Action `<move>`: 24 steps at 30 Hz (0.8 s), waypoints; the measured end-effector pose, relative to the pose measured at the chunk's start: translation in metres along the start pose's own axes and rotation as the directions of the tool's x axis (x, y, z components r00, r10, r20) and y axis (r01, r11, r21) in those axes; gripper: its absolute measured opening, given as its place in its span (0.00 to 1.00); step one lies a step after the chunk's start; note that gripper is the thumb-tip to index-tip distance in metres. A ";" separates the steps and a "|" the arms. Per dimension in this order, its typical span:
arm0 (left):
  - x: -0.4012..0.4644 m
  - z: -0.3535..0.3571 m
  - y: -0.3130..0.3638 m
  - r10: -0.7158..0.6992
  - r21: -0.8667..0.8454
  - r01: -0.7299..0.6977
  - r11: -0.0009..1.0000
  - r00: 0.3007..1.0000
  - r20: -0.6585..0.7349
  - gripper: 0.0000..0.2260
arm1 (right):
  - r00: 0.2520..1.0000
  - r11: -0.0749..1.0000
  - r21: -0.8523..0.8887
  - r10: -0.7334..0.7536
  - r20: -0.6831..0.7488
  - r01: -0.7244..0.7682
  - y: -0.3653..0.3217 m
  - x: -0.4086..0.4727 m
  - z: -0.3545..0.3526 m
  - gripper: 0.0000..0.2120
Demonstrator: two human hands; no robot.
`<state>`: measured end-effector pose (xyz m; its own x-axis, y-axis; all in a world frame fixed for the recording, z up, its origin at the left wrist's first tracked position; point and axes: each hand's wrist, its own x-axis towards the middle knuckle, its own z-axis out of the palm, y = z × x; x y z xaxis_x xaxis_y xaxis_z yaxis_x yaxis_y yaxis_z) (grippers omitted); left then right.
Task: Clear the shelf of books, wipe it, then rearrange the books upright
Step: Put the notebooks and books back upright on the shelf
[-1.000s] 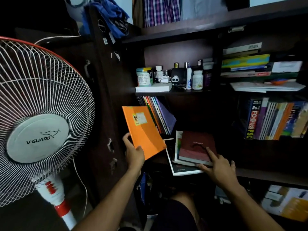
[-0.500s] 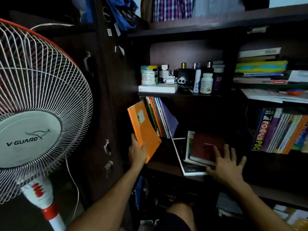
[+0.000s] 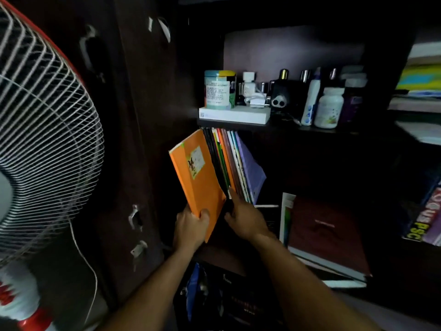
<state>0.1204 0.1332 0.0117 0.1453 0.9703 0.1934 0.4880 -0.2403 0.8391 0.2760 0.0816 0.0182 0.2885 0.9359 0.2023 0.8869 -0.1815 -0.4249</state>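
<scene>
Head view: the lower edge of an orange notebook (image 3: 199, 177) is gripped by the left hand (image 3: 191, 229), thumb on the front cover and fingers curled behind it. The notebook is held upright, slightly tilted, at the left end of a row of upright books (image 3: 235, 163), against a black one. The foot of that row is touched by the right hand (image 3: 244, 219); its fingers are curled towards the dark spines, but whether anything is pinched cannot be told. The row leans leftward on the shelf (image 3: 229, 259), under an upper shelf bearing a white box (image 3: 235, 115), a teal tin (image 3: 218, 90) and bottles (image 3: 328, 107). To the right, a maroon book (image 3: 327, 235) lies flat on other flat books. A pedestal fan (image 3: 45, 130) stands at far left.
</scene>
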 end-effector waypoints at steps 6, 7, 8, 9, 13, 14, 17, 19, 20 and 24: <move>-0.004 -0.004 0.007 0.045 -0.069 -0.044 0.997 0.999 0.005 0.07 | 0.989 0.995 -0.076 0.059 -0.135 -0.070 0.006 0.015 0.021 0.36; -0.005 -0.003 0.007 0.059 -0.073 -0.058 0.996 0.998 0.011 0.06 | 0.989 0.994 -0.095 0.044 -0.143 -0.058 0.005 0.015 0.021 0.36; -0.006 -0.003 0.007 0.067 -0.082 -0.065 0.995 0.998 0.019 0.05 | 0.988 0.992 -0.118 0.032 -0.149 -0.050 0.005 0.014 0.021 0.35; -0.007 -0.005 0.008 0.064 -0.089 -0.061 0.994 0.998 0.030 0.05 | 0.986 0.991 -0.128 0.021 -0.163 -0.043 0.004 0.014 0.021 0.36; -0.006 -0.005 0.005 0.060 -0.099 -0.055 0.994 0.997 0.049 0.06 | 0.986 0.993 -0.105 0.042 -0.162 -0.059 0.003 0.014 0.021 0.36; -0.007 -0.005 0.006 0.065 -0.100 -0.060 0.993 0.996 0.053 0.05 | 0.986 0.994 -0.093 0.049 -0.161 -0.065 0.004 0.014 0.021 0.37; -0.006 -0.004 0.005 0.072 -0.106 -0.064 0.992 0.995 0.073 0.11 | 0.985 0.996 -0.041 0.070 -0.160 -0.078 0.004 0.015 0.021 0.37; -0.006 -0.005 0.005 0.083 -0.102 -0.075 0.992 0.994 0.077 0.13 | 0.984 0.996 -0.015 0.086 -0.155 -0.089 0.004 0.015 0.020 0.37; -0.007 -0.005 0.004 0.090 -0.098 -0.082 0.992 0.993 0.079 0.13 | 0.984 0.996 0.000 0.093 -0.150 -0.094 0.004 0.015 0.018 0.37; -0.008 -0.004 0.005 0.117 -0.110 -0.107 0.988 0.990 0.083 0.11 | 0.984 0.993 0.056 0.115 -0.134 -0.108 0.004 0.014 0.017 0.36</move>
<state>0.1180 0.1247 0.0160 0.2725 0.9299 0.2470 0.3722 -0.3386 0.8642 0.2776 0.0987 0.0039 0.4342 0.8600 0.2681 0.8286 -0.2645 -0.4934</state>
